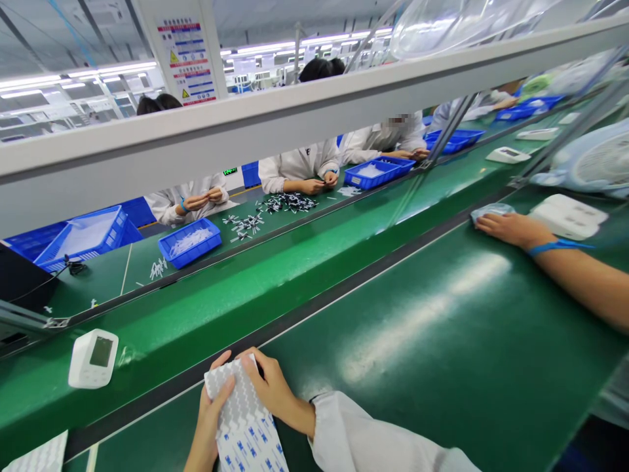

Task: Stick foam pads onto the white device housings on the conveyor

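Both of my hands are at the near edge of the bench, holding a white sheet of stickers (251,432). Grey wavy-edged pieces cover its upper part, and blue 3M print shows on the lower part. My left hand (212,410) grips the sheet's left side, thumb on top and fingers behind. At the top right, my right hand (269,388) has its fingers closed over the sheet's edge; whether a single sticker is pinched there I cannot make out. A white device with a grey screen (93,359) stands on the green conveyor belt (314,262), left of my hands.
Another person's hand (514,228) rests on a clear-wrapped item at right, beside white devices (569,216) and a fan (594,157). Across the belt, co-workers handle small black-and-white parts (289,202) near blue trays (190,242). Another sheet (42,455) lies at lower left. A white beam (246,124) crosses above.
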Available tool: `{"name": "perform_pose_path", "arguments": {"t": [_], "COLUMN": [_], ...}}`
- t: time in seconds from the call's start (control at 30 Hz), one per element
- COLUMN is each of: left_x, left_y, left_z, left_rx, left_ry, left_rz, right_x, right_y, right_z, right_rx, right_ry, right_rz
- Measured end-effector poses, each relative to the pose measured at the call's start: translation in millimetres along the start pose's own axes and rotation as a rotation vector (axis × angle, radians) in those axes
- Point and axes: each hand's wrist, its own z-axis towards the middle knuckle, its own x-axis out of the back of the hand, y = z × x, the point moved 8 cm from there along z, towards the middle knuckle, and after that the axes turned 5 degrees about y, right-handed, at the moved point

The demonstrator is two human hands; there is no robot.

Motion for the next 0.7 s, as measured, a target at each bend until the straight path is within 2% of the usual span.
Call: {"name": "perform_pose_path", "arguments": {"t": [0.7], "left_x": [1.5], "left_y": [-0.5], "left_z": [0.1], "left_rx": [0.017], "left_ry": [-0.028], "left_rz": [0.014], "right_x": [-0.2], "right_y": [0.3], "right_z": [-1.3], "right_rx": [-0.002], "right_ry": [0.001], "right_rz": [-0.007]}}
